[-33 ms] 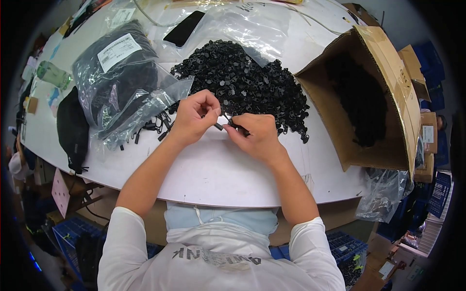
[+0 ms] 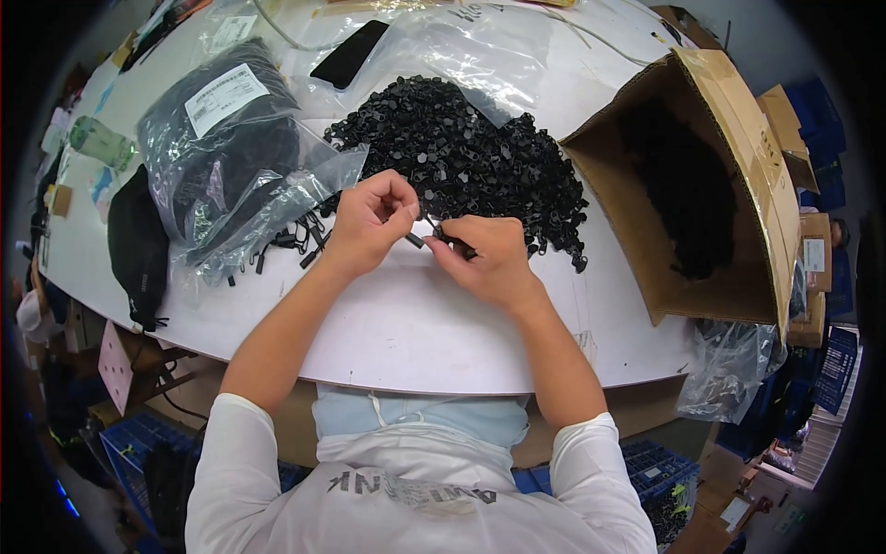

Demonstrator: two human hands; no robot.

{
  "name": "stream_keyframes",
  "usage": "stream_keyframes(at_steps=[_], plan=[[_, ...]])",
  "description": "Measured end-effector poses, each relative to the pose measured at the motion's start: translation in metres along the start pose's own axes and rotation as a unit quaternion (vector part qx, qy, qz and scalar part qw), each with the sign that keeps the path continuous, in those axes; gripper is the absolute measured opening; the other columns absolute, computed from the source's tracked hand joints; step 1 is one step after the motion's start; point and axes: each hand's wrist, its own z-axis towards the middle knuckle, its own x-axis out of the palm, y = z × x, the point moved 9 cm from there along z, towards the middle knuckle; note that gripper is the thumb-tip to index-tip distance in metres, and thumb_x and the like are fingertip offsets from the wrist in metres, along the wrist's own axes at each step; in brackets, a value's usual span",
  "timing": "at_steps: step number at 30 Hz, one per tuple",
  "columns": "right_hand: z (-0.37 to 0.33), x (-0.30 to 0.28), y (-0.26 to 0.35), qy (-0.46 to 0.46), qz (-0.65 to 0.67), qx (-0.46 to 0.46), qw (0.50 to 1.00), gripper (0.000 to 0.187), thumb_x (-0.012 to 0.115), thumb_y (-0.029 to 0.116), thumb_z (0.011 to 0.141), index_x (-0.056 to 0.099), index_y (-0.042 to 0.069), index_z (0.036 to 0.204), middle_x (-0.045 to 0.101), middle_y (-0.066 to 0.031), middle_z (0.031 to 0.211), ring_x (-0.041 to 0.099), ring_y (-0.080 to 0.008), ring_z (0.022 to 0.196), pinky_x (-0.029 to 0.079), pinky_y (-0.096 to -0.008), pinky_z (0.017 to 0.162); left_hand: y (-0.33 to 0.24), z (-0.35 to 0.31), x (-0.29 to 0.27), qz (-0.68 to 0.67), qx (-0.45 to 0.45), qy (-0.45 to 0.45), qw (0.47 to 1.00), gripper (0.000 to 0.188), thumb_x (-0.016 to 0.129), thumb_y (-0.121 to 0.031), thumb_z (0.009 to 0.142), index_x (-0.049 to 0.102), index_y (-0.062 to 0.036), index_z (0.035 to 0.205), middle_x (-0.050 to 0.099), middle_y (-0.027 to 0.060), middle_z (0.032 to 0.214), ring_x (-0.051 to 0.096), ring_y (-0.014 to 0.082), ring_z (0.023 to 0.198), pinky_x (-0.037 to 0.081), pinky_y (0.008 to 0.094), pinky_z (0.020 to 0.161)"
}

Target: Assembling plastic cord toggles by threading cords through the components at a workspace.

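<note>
Above a white table (image 2: 425, 342), at the near edge of the black pile (image 2: 420, 138), the left hand (image 2: 371, 224) pinches a tube (image 2: 414, 240) while the right hand (image 2: 491, 258) grips a small black part (image 2: 461, 247).

bare left forearm (image 2: 291, 323) reaches toward one o'clock, right forearm (image 2: 563, 355) toward eleven o'clock; left hand (image 2: 377, 226) in close pinch, right hand (image 2: 489, 258) half-curled just beside it.
</note>
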Motion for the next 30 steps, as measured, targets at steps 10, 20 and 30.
stream_keyframes(at_steps=[10, 20, 30], plan=[[-0.002, -0.015, -0.007, -0.101, 0.129, 0.082, 0.983, 0.014, 0.077, 0.006, 0.07, 0.068, 0.001, 0.079, 0.065, -0.0063, 0.061, 0.058, -0.0089, 0.048, 0.043, -0.0209, 0.045, 0.008, 0.001, -0.001, -0.003, -0.026, -0.006, 1.0, 0.006, 0.062, -0.003, 0.084, 0.056, -0.0018, 0.083, 0.054, -0.0021, 0.076, 0.048, 0.0024, 0.066, 0.039, 0.0175, 0.057], [0.0, 0.003, -0.012, 0.008, 0.108, 0.098, 0.989, 0.012, 0.074, 0.008, 0.075, 0.067, 0.0, 0.08, 0.064, -0.006, 0.06, 0.059, -0.009, 0.049, 0.043, -0.0209, 0.047, -0.005, -0.002, -0.001, -0.009, 0.021, -0.028, 0.999, 0.007, 0.062, -0.006, 0.087, 0.058, -0.0001, 0.088, 0.058, 0.0, 0.079, 0.054, 0.0045, 0.07, 0.046, 0.0194, 0.064], [0.001, -0.004, -0.007, -0.026, 0.098, 0.062, 0.993, 0.011, 0.074, 0.006, 0.074, 0.066, 0.0, 0.08, 0.062, -0.0063, 0.06, 0.058, -0.0098, 0.047, 0.043, -0.022, 0.046, 0.0, 0.0, 0.011, 0.035, 0.006, 0.016, 0.999, 0.014, 0.066, -0.012, 0.087, 0.066, 0.0013, 0.081, 0.062, 0.0036, 0.074, 0.057, 0.0069, 0.065, 0.045, 0.0211, 0.058]])
